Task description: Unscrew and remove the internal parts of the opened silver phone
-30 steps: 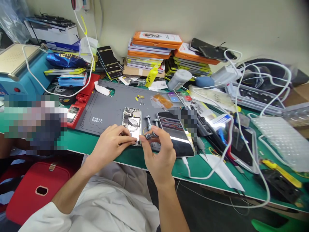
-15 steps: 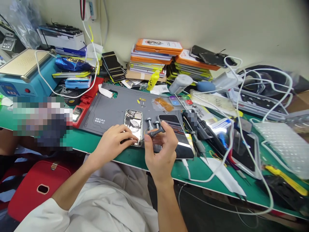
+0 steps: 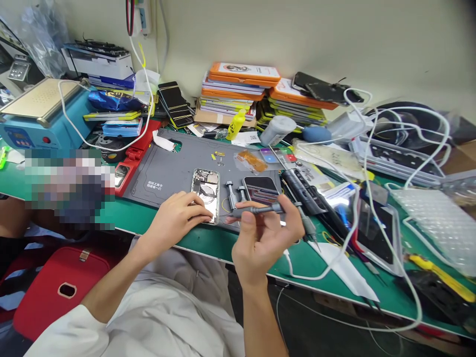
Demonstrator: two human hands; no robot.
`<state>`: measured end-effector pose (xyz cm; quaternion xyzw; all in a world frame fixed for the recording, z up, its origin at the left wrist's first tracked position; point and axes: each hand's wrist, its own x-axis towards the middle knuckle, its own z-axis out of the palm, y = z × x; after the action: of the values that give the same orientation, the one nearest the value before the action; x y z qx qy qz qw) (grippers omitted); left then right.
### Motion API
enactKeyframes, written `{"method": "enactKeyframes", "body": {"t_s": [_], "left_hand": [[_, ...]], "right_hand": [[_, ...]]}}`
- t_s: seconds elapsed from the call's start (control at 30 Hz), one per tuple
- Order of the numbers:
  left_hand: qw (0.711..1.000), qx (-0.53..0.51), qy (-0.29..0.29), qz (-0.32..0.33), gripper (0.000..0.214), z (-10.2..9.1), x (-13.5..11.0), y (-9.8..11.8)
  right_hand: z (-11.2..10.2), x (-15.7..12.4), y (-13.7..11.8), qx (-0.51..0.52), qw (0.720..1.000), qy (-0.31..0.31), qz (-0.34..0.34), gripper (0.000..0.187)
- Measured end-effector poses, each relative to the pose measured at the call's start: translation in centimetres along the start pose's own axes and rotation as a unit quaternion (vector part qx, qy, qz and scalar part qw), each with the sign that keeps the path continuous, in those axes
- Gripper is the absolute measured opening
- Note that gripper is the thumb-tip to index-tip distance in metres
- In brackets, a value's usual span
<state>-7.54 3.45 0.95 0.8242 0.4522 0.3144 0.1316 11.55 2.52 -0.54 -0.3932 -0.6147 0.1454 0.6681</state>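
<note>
Right hand (image 3: 262, 240) holds a precision screwdriver (image 3: 268, 208) crosswise, right of the opened smartphone (image 3: 207, 190), nearer left hand (image 3: 181, 214) touching it, grip unclear

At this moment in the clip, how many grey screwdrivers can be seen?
3: one screwdriver in the right hand, a second screwdriver just right of the opened phone, and a third screwdriver beside that one. Others may be hidden elsewhere.
</note>
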Motion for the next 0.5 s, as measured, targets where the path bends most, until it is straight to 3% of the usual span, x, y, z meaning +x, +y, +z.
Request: {"method": "enactKeyframes", "body": {"t_s": [0.13,0.33,0.5], "left_hand": [[1.0,0.003,0.005,0.007,0.024,-0.1,-0.4,-0.1],[0.999,-0.008,0.012,-0.047,0.021,-0.4,-0.5,0.5],[0.987,-0.115,-0.012,-0.113,0.014,-1.8,0.4,0.7]], "right_hand": [[0.0,0.1,-0.1,0.005,0.999,0.022,0.038,0.057],[0.1,-0.1,-0.1,0.001,0.999,0.028,0.044,0.057],[0.1,0.1,-0.5,0.011,0.998,0.043,0.053,0.052]]}}
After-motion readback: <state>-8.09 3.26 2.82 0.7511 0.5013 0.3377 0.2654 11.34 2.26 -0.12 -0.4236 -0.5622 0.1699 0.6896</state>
